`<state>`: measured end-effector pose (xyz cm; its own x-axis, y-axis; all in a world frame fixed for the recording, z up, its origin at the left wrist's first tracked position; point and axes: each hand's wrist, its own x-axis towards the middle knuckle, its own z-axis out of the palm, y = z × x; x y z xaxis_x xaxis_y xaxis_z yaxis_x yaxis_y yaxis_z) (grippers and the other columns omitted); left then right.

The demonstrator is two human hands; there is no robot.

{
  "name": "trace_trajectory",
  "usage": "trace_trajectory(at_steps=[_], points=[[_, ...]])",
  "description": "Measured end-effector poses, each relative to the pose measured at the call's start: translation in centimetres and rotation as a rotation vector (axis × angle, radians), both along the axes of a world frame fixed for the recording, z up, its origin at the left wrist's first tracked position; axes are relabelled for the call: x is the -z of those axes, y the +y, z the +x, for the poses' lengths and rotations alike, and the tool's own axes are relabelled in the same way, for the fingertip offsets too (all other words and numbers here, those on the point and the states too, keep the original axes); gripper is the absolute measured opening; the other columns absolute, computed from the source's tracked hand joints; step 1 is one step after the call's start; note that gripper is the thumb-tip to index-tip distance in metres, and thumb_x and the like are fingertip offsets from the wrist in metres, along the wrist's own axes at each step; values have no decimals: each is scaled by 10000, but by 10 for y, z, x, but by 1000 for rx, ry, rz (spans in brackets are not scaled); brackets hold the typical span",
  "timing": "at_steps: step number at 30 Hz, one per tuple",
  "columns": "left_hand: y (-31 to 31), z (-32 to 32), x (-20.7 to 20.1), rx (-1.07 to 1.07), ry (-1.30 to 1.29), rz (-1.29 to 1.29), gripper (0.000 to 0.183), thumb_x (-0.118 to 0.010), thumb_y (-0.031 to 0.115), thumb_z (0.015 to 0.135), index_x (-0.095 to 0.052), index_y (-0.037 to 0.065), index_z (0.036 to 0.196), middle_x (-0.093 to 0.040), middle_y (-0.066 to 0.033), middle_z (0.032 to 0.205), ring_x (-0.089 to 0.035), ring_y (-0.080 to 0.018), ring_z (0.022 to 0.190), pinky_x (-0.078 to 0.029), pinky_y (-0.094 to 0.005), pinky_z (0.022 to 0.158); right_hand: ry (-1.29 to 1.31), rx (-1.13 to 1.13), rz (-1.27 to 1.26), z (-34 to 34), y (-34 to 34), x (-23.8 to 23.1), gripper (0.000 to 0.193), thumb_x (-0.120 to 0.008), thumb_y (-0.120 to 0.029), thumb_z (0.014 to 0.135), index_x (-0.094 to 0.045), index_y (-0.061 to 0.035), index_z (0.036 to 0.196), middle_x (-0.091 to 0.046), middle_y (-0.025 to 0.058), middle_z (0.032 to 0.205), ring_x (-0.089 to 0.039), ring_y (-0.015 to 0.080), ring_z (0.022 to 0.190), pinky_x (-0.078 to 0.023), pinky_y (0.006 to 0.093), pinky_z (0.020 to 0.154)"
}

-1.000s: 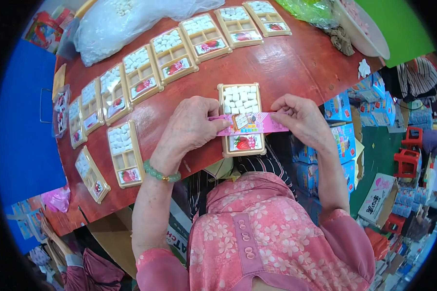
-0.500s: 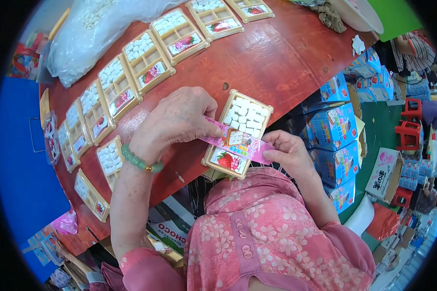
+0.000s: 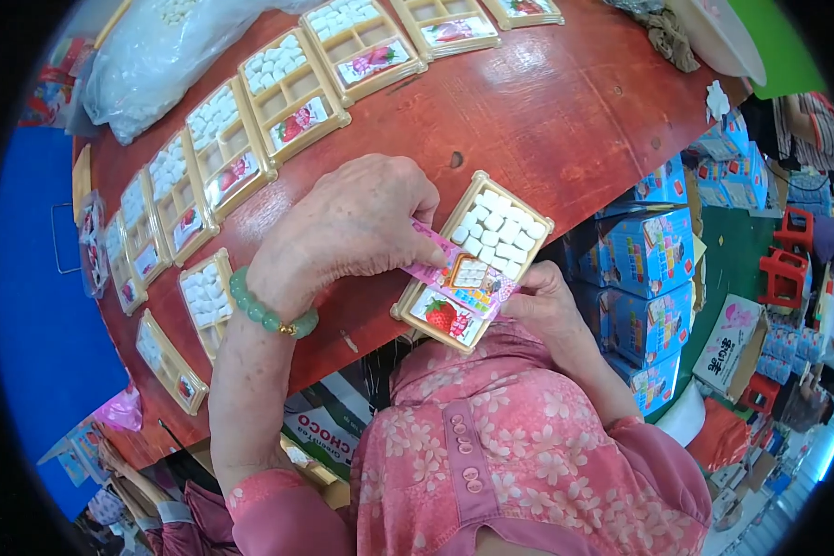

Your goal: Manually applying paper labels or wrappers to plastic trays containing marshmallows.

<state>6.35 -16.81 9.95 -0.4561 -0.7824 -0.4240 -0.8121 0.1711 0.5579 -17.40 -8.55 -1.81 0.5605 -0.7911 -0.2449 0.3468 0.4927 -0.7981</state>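
Observation:
In front of me a cream plastic tray (image 3: pixel 514 196) is tilted at the table's near edge. Small white pillow-shaped pieces (image 3: pixel 499 230) fill its far part, and a strawberry-printed card (image 3: pixel 447 315) lies in its near part. Across the tray's middle runs a pink printed strip (image 3: pixel 477 281). My left hand (image 3: pixel 357 222) pinches the strip's left end between thumb and fingers. At the tray's right side my right hand (image 3: pixel 549 308) closes on the strip's right end and the tray edge; some of its fingers are hidden beneath.
Similar filled trays (image 3: pixel 296 102) line the red table (image 3: pixel 528 111), with a clear plastic bag (image 3: pixel 167 69) of white pieces behind them. Blue printed boxes (image 3: pixel 647 250) are stacked to the right. Red stools (image 3: pixel 783 273) stand farther off.
The tray has turned clockwise and shifted slightly right. My right hand has come in against its edge, bringing the strip's right end close to the tray. My left hand keeps its pinch.

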Motion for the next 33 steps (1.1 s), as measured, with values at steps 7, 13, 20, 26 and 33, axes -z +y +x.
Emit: trace_trajectory(at_steps=[7,13,20,26,33], points=[[-1,-3,-1,26,52,21,350,-768,317,673,-602,11,631,-537,-146,570,-518,-249,522,-380,-368,492,128,-67,77,5,-2,-4,292,-668,-25,776,-657,23,1064,-664,67,1046,-600,145,965,-460,289,867],[-2,-8,-1,-50,-11,136,371,-797,294,672,-585,-6,619,-515,-97,508,-514,-129,486,-362,-320,455,149,-84,-128,5,-4,8,226,-713,-61,778,-689,19,988,-695,78,935,-605,111,870,-466,268,812],[-5,-15,2,-137,65,271,270,-793,80,686,-550,-9,608,-528,-5,534,-506,-47,535,-385,-223,448,10,32,-57,8,6,9,219,-716,-134,771,-698,23,922,-699,61,830,-589,78,758,-454,246,708],[-1,-15,5,-194,94,332,232,-782,38,688,-561,-1,629,-597,-32,591,-559,-60,568,-423,-206,481,-56,89,-144,7,18,2,197,-694,-153,813,-689,19,909,-694,49,797,-599,73,741,-456,246,677],[12,-7,-1,-308,132,357,165,-754,12,692,-595,-8,653,-617,-48,604,-569,-73,554,-422,-203,478,-189,34,-160,15,16,-5,213,-695,-154,814,-686,27,925,-693,47,809,-592,48,744,-468,233,663]])
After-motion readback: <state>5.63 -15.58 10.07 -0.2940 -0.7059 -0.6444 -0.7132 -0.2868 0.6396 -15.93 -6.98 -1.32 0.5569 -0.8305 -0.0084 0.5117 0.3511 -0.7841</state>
